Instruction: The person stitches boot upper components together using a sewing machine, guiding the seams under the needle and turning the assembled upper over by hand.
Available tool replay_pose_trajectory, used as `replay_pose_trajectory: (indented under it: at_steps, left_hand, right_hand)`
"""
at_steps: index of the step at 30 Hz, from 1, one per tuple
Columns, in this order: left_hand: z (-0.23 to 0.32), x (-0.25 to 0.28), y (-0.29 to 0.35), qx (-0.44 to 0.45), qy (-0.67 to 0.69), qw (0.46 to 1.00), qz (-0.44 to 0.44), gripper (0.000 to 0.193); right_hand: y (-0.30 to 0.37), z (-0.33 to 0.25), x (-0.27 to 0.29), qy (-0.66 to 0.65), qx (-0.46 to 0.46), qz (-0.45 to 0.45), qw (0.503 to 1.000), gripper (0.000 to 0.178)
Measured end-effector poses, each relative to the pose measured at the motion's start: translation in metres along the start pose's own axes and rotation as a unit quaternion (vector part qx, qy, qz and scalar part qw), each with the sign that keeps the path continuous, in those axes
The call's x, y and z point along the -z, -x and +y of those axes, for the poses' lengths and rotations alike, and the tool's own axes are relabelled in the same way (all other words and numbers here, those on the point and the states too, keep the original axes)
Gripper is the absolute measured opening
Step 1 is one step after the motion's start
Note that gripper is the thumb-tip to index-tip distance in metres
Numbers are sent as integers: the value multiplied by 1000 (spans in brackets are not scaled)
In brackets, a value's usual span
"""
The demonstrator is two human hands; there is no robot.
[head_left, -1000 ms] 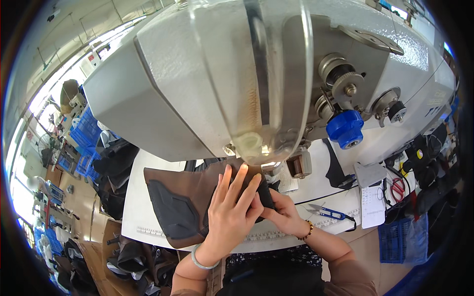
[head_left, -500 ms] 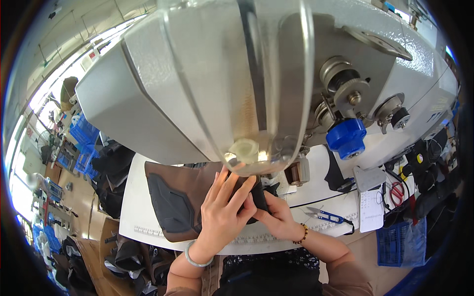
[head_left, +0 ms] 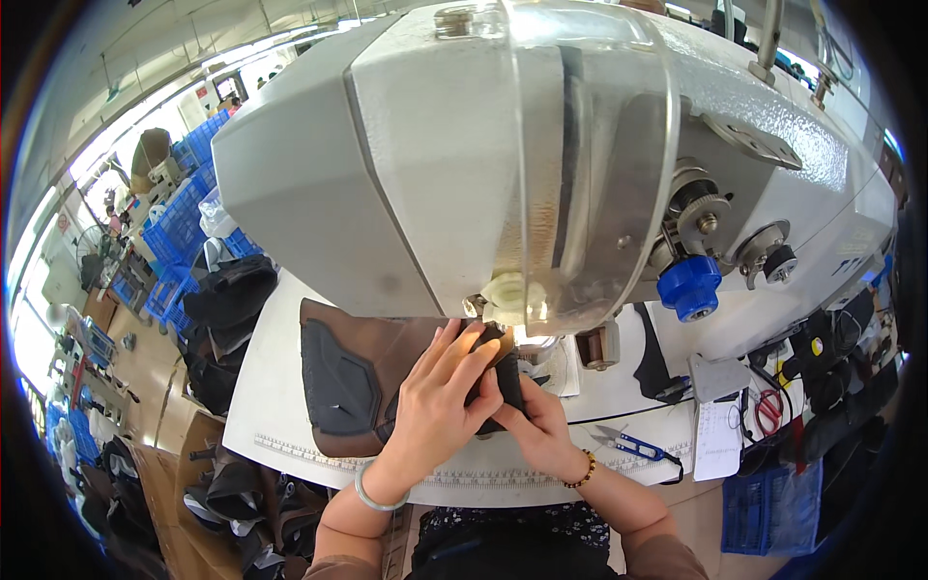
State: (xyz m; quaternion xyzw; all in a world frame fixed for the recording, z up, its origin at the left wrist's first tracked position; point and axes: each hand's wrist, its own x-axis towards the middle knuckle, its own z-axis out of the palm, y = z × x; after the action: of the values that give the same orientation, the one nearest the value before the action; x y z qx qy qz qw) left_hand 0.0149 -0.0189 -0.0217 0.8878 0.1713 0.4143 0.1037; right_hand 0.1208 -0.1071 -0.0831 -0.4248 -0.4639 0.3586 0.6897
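A brown leather-like workpiece [head_left: 406,343] with a raised dark grey panel [head_left: 340,387] lies on the white sewing table, its right end bent up into a black part [head_left: 509,382]. My left hand [head_left: 435,411] rests on it with the fingers stretched toward the needle area of a large grey sewing machine [head_left: 445,164]. Around the near right edge of the black part, my right hand [head_left: 543,435] is closed, its thumb toward the left hand. The machine head and its clear guard [head_left: 599,193] hide the needle. Both hands are close together under the machine head.
Blue-handled thread snips [head_left: 628,443] lie right of my right hand, near a ruler strip [head_left: 454,478] along the table's front edge. Farther right are a notepad [head_left: 717,435], red scissors [head_left: 768,411] and a blue crate [head_left: 773,507]. Dark pieces [head_left: 232,309] are heaped at left.
The view has shifted, so the machine appears farther right. Both hands keep nearly the same hold on the workpiece beneath the machine head.
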Motion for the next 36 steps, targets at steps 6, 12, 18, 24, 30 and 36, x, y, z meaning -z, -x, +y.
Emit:
replay_pose_trajectory:
  at_steps: [6, 12, 18, 24, 30, 36]
  left_hand:
    - [-1, 0, -5, 16, 32, 999, -9, 21]
    - [-3, 1, -11, 26, 54, 998, -15, 21]
    - [-4, 3, -14, 53, 66, 996, -29, 23]
    - [-15, 23, -14, 17, 57, 994, -93, 37]
    - [-16, 50, -4, -1, -116, 955, -273, 88]
    - [-9, 56, 11, -39, -183, 937, -296, 95]
  right_hand:
    - [-2, 1, -1, -18, -20, 20, 999, 18]
    - [-6, -2, -3, -26, -2, 43, 999, 17]
    - [-9, -3, -3, 9, 0, 48, 999, 19]
    - [-11, -17, -4, 92, 9, 30, 995, 24]
    - [-12, -22, 6, 115, -15, 15, 993, 25]
    - [-8, -5, 13, 74, 10, 17, 997, 23]
